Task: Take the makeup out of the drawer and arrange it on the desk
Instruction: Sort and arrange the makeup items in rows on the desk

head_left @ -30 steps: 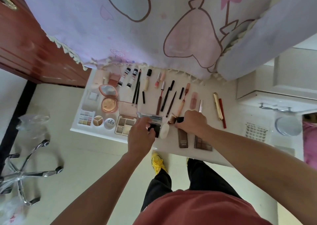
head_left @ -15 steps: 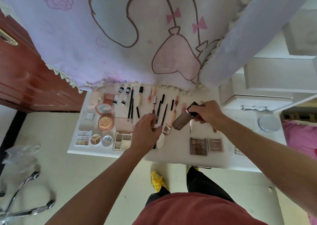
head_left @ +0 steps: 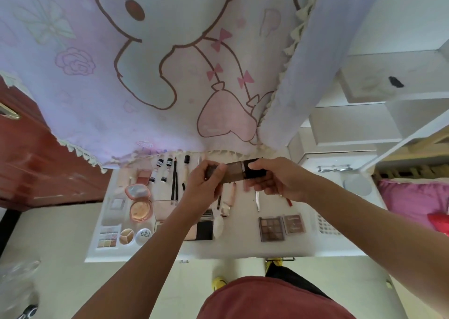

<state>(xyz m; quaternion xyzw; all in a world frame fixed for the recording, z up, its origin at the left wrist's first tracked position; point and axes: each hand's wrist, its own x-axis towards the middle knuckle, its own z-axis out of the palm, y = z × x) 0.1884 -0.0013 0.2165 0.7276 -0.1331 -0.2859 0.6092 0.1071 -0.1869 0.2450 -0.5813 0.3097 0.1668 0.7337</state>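
Observation:
Both my hands hold a brown makeup tube with a black cap [head_left: 234, 171] in the air over the white desk [head_left: 243, 249]. My left hand [head_left: 206, 185] grips its brown end; my right hand [head_left: 272, 177] grips the black cap end. Below them makeup lies in rows: pencils and brushes [head_left: 174, 182], small bottles [head_left: 159, 170], round pink compacts [head_left: 140, 209], a small eyeshadow palette [head_left: 108, 237], two brown palettes [head_left: 271, 228] and a black case [head_left: 204, 231] beside a white oval piece [head_left: 218, 227]. No drawer front is plainly visible.
A lilac cartoon-print cloth [head_left: 145, 75] hangs over the desk's back edge. White shelving [head_left: 359, 124] stands at the right, with a pink bed cover [head_left: 413, 197] beyond. A red-brown wooden cabinet [head_left: 36, 168] is at the left. My legs stand at the desk's front edge.
My right hand lifted the brown tube from the desk. My left hand left the black case and came up to grip the tube's other end. The camera tilted upward.

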